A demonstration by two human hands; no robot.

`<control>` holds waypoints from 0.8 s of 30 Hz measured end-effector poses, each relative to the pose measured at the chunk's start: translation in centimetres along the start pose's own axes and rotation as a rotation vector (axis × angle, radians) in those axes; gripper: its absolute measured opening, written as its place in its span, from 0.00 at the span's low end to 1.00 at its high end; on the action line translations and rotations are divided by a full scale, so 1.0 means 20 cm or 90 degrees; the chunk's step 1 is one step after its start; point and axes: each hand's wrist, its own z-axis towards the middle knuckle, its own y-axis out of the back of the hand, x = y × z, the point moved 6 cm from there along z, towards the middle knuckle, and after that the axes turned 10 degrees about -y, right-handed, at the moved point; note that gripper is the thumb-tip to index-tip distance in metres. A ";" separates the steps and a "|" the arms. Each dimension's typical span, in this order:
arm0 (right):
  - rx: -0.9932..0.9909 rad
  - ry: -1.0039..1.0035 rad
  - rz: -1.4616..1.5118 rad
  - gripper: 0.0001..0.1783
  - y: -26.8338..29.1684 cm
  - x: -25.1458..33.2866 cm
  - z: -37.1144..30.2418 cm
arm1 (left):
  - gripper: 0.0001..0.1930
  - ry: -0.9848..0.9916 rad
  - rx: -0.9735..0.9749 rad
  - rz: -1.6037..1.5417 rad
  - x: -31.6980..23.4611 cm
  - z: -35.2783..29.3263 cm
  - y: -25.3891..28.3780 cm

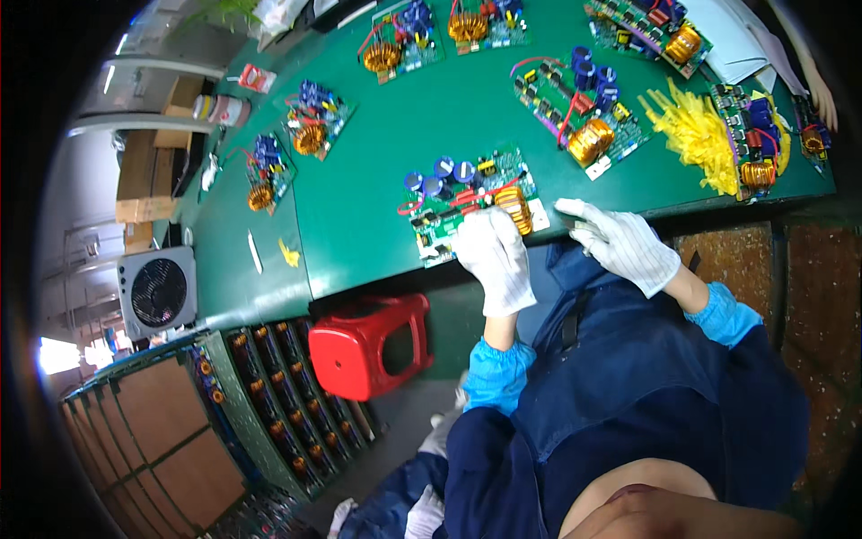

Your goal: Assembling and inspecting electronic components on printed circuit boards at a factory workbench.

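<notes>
A green circuit board lies at the near edge of the green table, with blue capacitors, red wires and a copper-wound coil on it. My left hand, in a white striped glove, is closed at the board's near edge beside the coil, and its fingertips are partly hidden. Just right of the board, my right hand, gloved the same way, has its index finger stretched toward the white piece at the board's corner. Its fingers are apart, with nothing clearly seen in them.
Another board lies beyond my right hand, near a pile of yellow strips. More boards stand across the table. Below are a red stool, a fan and a rack of boards. Another person's hand shows at far right.
</notes>
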 end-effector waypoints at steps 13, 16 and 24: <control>0.033 -0.002 -0.096 0.22 -0.07 0.04 0.10 | 0.13 0.222 0.066 -0.236 0.10 -0.07 -0.02; -0.015 -0.076 -0.089 0.20 -0.02 -0.04 0.10 | 0.24 0.295 0.139 -0.202 0.03 0.06 -0.02; -0.076 -0.128 0.043 0.21 0.07 -0.07 0.13 | 0.25 0.124 0.304 -0.167 0.09 0.15 -0.01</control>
